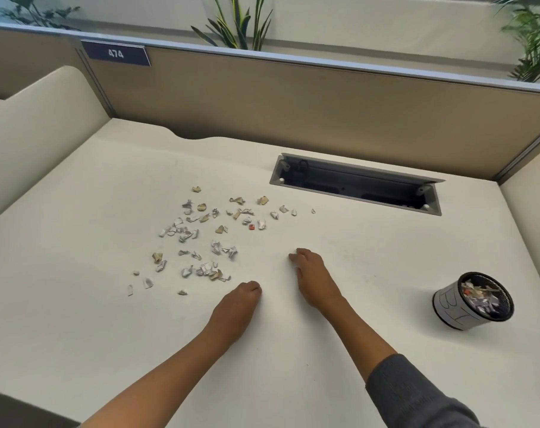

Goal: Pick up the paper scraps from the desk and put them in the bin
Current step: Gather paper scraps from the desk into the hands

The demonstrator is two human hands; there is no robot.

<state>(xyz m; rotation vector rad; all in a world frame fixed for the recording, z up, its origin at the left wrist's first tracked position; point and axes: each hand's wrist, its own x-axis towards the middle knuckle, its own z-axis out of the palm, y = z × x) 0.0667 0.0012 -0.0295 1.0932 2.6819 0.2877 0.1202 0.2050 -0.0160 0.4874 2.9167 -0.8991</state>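
hands: left (236, 307), right (313, 278) curled, empty | paper scraps (205, 234) beyond left | bin (472, 301) right

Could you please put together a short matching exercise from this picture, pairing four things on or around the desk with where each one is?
Things:
1. bin
2. paper scraps
3. cable tray opening
4. number plate

Places:
A. fixed on the partition, far left
B. scattered on the desk, ahead of the left hand
C. standing on the desk, out to the right of the right hand
D. set into the desk near the partition, beyond the right hand

Pairs: 1-C, 2-B, 3-D, 4-A
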